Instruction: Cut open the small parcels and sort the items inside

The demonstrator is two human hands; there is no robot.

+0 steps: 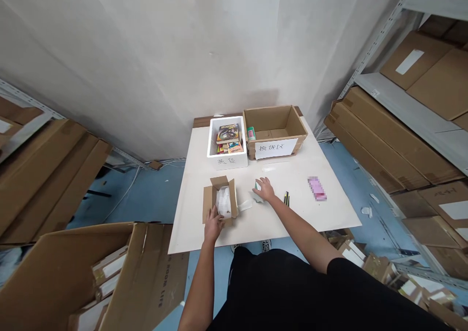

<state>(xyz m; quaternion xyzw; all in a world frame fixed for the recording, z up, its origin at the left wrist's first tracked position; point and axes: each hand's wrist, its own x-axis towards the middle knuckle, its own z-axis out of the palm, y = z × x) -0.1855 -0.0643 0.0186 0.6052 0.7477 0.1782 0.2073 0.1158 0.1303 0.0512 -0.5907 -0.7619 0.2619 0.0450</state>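
Observation:
A small open cardboard box (209, 199) stands on the table with its flaps up and clear plastic packing (224, 202) inside. At its near side, my left hand (213, 223) grips the edge, fingers by the packing. To the right, my right hand (266, 189) has its fingers closed around a small green-and-white item (257, 185), too covered to name exactly. A strip of clear plastic (245, 205) lies between the box and my right hand. Right of that hand is a black-and-yellow utility knife (286, 199).
A white foam box (227, 162) with books and a labelled cardboard box (252, 151) stand at the table's back. A pink blurred object (317, 188) lies at right. A large carton (153, 267) with parcels is at lower left; shelves (420, 111) of cartons flank the table.

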